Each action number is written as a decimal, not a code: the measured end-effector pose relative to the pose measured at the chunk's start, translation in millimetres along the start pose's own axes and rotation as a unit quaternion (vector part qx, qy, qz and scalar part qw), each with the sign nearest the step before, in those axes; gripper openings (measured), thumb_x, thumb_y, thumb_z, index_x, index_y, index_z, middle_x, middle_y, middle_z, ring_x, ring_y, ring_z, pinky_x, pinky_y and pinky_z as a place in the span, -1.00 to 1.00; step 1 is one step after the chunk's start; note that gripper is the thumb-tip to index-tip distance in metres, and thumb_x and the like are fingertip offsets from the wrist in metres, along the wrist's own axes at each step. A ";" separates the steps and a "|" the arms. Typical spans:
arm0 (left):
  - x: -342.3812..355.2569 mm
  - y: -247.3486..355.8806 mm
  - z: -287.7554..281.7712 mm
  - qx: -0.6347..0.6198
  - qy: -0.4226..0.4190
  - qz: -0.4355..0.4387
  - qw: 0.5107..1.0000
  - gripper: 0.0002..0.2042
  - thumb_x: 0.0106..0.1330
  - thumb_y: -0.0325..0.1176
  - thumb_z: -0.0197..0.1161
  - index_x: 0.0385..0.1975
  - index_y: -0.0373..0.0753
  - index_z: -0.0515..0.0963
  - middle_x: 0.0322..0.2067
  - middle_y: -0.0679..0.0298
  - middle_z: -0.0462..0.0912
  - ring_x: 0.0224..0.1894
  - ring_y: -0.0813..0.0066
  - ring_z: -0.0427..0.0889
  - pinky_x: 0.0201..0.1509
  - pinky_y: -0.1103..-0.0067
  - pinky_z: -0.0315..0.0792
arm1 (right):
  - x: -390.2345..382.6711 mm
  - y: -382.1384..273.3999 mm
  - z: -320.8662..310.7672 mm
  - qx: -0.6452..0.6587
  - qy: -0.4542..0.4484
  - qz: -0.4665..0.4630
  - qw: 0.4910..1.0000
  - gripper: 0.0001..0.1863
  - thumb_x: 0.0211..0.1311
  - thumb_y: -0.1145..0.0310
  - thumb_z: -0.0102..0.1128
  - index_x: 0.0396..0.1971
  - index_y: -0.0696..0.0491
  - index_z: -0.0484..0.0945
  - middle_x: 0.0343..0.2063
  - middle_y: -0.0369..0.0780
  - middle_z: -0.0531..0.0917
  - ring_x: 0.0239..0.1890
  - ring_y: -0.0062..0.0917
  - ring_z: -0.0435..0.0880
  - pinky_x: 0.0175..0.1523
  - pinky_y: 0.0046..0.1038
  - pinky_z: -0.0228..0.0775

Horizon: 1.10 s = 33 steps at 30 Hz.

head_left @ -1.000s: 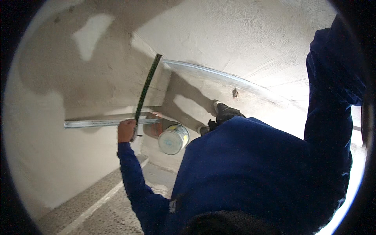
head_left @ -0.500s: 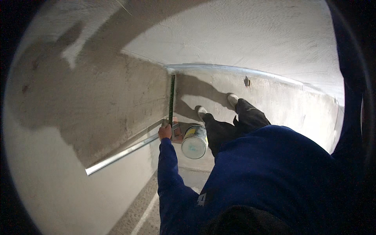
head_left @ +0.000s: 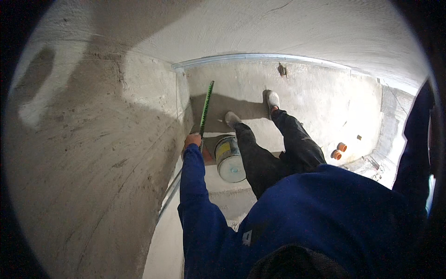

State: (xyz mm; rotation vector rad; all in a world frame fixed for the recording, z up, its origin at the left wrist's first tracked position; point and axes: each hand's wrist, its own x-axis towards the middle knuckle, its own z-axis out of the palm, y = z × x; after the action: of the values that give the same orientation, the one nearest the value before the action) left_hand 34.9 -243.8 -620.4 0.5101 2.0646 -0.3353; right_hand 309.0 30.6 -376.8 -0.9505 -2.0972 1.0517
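Note:
My left hand (head_left: 192, 140) is closed round the near end of a green tape measure (head_left: 206, 104). Its marked blade stretches away from me, beside the left wall, and its case cannot be made out under my fingers. Just right of that hand stands a bucket (head_left: 232, 168) with a pale, stained lid and a yellow patch on its side. A reddish flat piece (head_left: 208, 156) lies partly hidden between hand and bucket. At the right edge my right sleeve (head_left: 416, 149) is raised in dark, and the hand itself is out of view.
A metal profile (head_left: 255, 56) runs along the far wall's foot, and another (head_left: 171, 193) slants past my left forearm. Two orange pipe ends (head_left: 338, 151) stick up at the right. A rough plastered wall (head_left: 102, 162) rises at the left. My shoes (head_left: 273, 98) stand beyond the bucket.
My view has shifted, bringing the orange pipes into sight. The tape measure's far end now leans right, where it stood nearly straight. My left hand still grips it.

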 end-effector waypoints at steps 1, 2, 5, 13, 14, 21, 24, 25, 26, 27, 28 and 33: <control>2.0 -2.9 1.4 0.015 -0.021 0.009 1.000 -0.64 0.07 -0.18 0.07 -0.33 -0.36 0.58 -0.19 -0.01 0.59 -0.09 0.03 0.55 0.01 0.31 0.39 | 22.7 -18.4 -5.3 -0.001 -0.003 -0.065 0.998 -0.78 0.07 0.37 0.20 -0.26 0.09 0.57 -0.36 -0.16 0.64 -0.30 -0.44 0.64 -0.15 -0.44 0.49; 3.3 -5.7 2.2 0.028 -0.043 0.013 0.999 -0.64 0.07 -0.17 0.07 -0.33 -0.36 0.58 -0.19 -0.01 0.59 -0.09 0.03 0.54 0.01 0.31 0.39 | 44.3 -38.8 -8.9 -0.001 -0.005 -0.129 0.992 -0.78 0.07 0.38 0.20 -0.26 0.09 0.57 -0.36 -0.16 0.64 -0.31 -0.44 0.64 -0.15 -0.45 0.49; 2.6 -23.0 2.8 0.000 0.017 0.030 0.999 -0.61 0.05 -0.13 0.07 -0.33 -0.36 0.59 -0.20 -0.02 0.59 -0.08 0.03 0.54 0.02 0.32 0.39 | 108.1 -95.7 -1.4 -0.054 -0.057 -0.326 0.942 -0.79 0.06 0.39 0.22 -0.27 0.09 0.57 -0.37 -0.17 0.65 -0.31 -0.45 0.64 -0.16 -0.46 0.49; 37.3 -66.3 40.2 0.052 0.046 0.127 0.989 -0.66 0.04 -0.11 0.08 -0.39 -0.23 0.62 -0.28 0.05 0.62 -0.21 0.05 0.58 -0.08 0.33 0.42 | 140.5 -158.2 39.8 -0.264 -0.368 -0.107 0.885 -0.64 0.11 0.38 0.08 -0.12 0.28 0.39 -0.48 -0.02 0.61 -0.38 -0.24 0.64 -0.19 -0.26 0.48; 42.9 -69.3 45.3 0.085 0.054 0.138 0.985 -0.66 0.04 -0.10 0.08 -0.39 -0.23 0.62 -0.27 0.06 0.62 -0.21 0.06 0.58 -0.07 0.34 0.42 | 138.1 -152.0 42.2 -0.192 -0.379 -0.070 0.903 -0.59 0.11 0.37 0.09 -0.08 0.31 0.36 -0.47 0.01 0.61 -0.38 -0.23 0.64 -0.19 -0.27 0.49; 54.2 -65.8 70.3 -0.069 0.035 0.125 0.989 -0.63 0.02 -0.05 0.12 -0.39 -0.24 0.63 -0.30 0.02 0.62 -0.21 0.06 0.59 -0.07 0.34 0.41 | 147.6 -28.4 135.7 -0.115 -0.236 -0.194 0.945 -0.71 0.09 0.32 0.15 -0.18 0.11 0.53 -0.40 -0.12 0.65 -0.34 -0.38 0.65 -0.20 -0.39 0.50; 58.1 -58.6 74.3 -0.084 0.060 0.087 0.991 -0.62 0.00 -0.05 0.15 -0.39 -0.24 0.63 -0.33 -0.02 0.62 -0.22 0.05 0.59 -0.07 0.34 0.41 | 141.3 20.4 163.9 -0.114 -0.206 -0.180 0.955 -0.75 0.10 0.24 0.16 -0.24 0.02 0.58 -0.43 -0.19 0.65 -0.35 -0.42 0.64 -0.21 -0.41 0.51; 60.8 -57.0 73.5 -0.082 0.058 0.089 0.991 -0.62 -0.01 -0.05 0.15 -0.39 -0.25 0.63 -0.33 -0.03 0.62 -0.22 0.05 0.59 -0.07 0.35 0.42 | 140.8 29.6 169.5 -0.104 -0.206 -0.168 0.958 -0.75 0.10 0.22 0.15 -0.24 0.00 0.59 -0.44 -0.20 0.65 -0.36 -0.42 0.64 -0.22 -0.40 0.51; 63.4 -55.7 71.7 -0.081 0.060 0.086 0.991 -0.62 -0.01 -0.05 0.16 -0.39 -0.25 0.63 -0.33 -0.04 0.62 -0.21 0.05 0.59 -0.07 0.35 0.42 | 142.7 35.3 171.4 -0.098 -0.235 -0.151 0.955 -0.70 0.07 0.24 0.16 -0.20 0.05 0.55 -0.43 -0.14 0.65 -0.37 -0.38 0.64 -0.22 -0.38 0.50; 65.6 -54.8 69.3 -0.078 0.055 0.094 0.991 -0.62 0.00 -0.05 0.15 -0.40 -0.26 0.63 -0.33 -0.04 0.62 -0.21 0.04 0.59 -0.08 0.34 0.42 | 147.2 38.8 172.4 -0.092 -0.262 -0.135 0.951 -0.64 0.05 0.27 0.17 -0.15 0.11 0.51 -0.41 -0.09 0.65 -0.38 -0.34 0.65 -0.23 -0.35 0.49; 67.9 -53.9 65.6 -0.077 0.053 0.098 0.991 -0.62 0.01 -0.05 0.15 -0.40 -0.27 0.62 -0.33 -0.04 0.62 -0.21 0.04 0.59 -0.08 0.34 0.42 | 151.6 40.2 172.8 -0.087 -0.287 -0.119 0.946 -0.58 0.02 0.29 0.18 -0.10 0.17 0.48 -0.40 -0.03 0.64 -0.40 -0.30 0.65 -0.24 -0.33 0.47; 73.3 -44.9 45.9 -0.083 0.038 0.076 0.993 -0.62 0.05 -0.07 0.10 -0.37 -0.28 0.62 -0.32 -0.05 0.61 -0.20 0.01 0.58 -0.09 0.31 0.42 | 169.7 39.5 183.6 -0.128 -0.274 -0.144 0.942 -0.53 -0.04 0.20 0.23 -0.09 0.08 0.50 -0.36 -0.06 0.63 -0.30 -0.27 0.62 -0.15 -0.28 0.44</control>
State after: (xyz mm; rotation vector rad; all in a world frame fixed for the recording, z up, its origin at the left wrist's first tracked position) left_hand 13.5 -286.6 -705.3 0.5810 2.0908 -0.0537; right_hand 87.2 108.5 -470.4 -0.4594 -2.7827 0.9802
